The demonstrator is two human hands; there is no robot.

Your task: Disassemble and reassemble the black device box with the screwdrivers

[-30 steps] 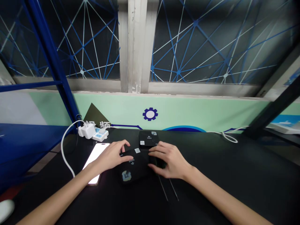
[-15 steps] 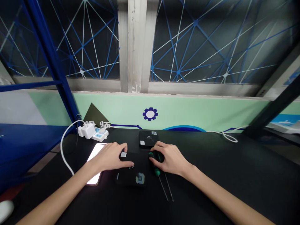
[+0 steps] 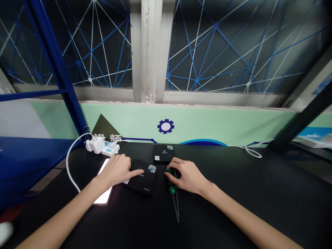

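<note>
The left hand lies with its grip open, fingertips on a flat black box; just beside that box, the right hand's grip closes around a green-handled screwdriver.

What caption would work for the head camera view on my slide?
Left hand on a black box, right hand over a green-handled screwdriver, lit smartphone beside them.

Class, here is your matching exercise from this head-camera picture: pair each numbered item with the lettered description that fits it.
Items:
1. left hand
2. right hand
3. smartphone
4. white charger plug

Descriptions:
A. screen lit, lying on the black tabletop
B. plugged into a white power strip
C. over a green-handled screwdriver
D. fingertip resting on a flat black box

Right pairs: 1-D, 2-C, 3-A, 4-B.
</note>
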